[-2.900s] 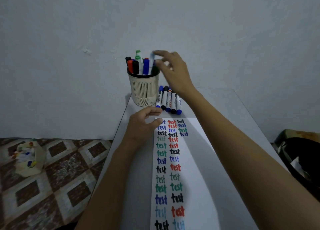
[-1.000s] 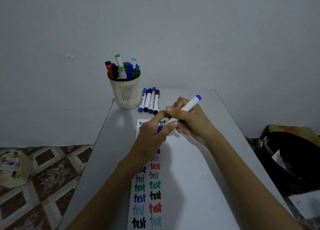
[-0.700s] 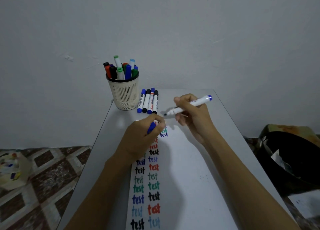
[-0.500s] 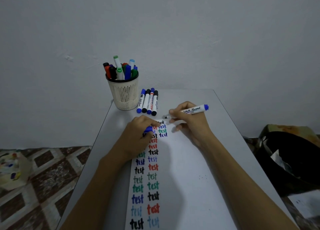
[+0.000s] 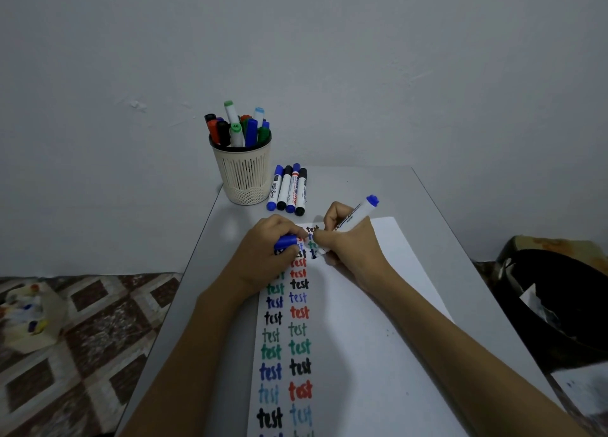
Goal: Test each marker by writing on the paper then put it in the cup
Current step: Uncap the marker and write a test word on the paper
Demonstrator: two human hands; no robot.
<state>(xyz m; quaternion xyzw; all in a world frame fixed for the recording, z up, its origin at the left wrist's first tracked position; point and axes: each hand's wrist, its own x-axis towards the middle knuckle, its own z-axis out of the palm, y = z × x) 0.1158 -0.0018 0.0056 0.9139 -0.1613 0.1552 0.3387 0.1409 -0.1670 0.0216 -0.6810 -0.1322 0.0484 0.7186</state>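
My right hand grips an uncapped blue whiteboard marker, its tip down on the white paper beside the third column of "test" words. My left hand rests on the paper's left edge and holds the blue cap. The cream mesh cup stands at the table's far left corner with several markers upright in it. Several more markers lie side by side just right of the cup.
The grey table is narrow, its far end against a white wall. A tiled floor lies to the left with a cloth bundle on it. A dark bag sits to the right of the table.
My right hand put a marker in the cup, then took another. My left hand pulled off its cap. The marker tip has come down from above the paper onto it.
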